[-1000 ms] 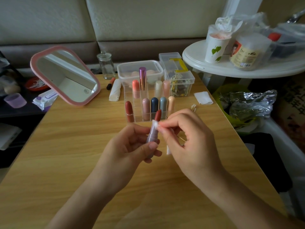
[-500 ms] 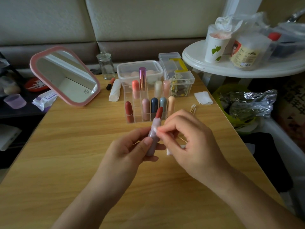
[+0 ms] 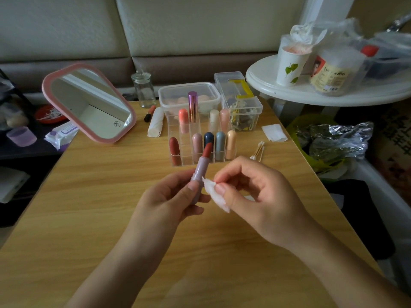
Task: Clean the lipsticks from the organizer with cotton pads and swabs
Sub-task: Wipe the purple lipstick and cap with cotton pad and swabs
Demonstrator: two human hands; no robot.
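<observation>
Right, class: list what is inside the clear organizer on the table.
Nine capped lipsticks stand upright in the organizer: five in front, four behind. The open lipstick held by the left hand covers the lower part of the dark blue one.

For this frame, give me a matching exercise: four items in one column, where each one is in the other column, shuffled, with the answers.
Things
1. open lipstick
2. cotton pad
3. cotton swabs
4. pink mirror

Places
A. lying on the table, right of the organizer
B. pinched in the right hand
C. standing tilted near the table's left edge
D. held in the left hand

Pairs: 1-D, 2-B, 3-A, 4-C
</observation>
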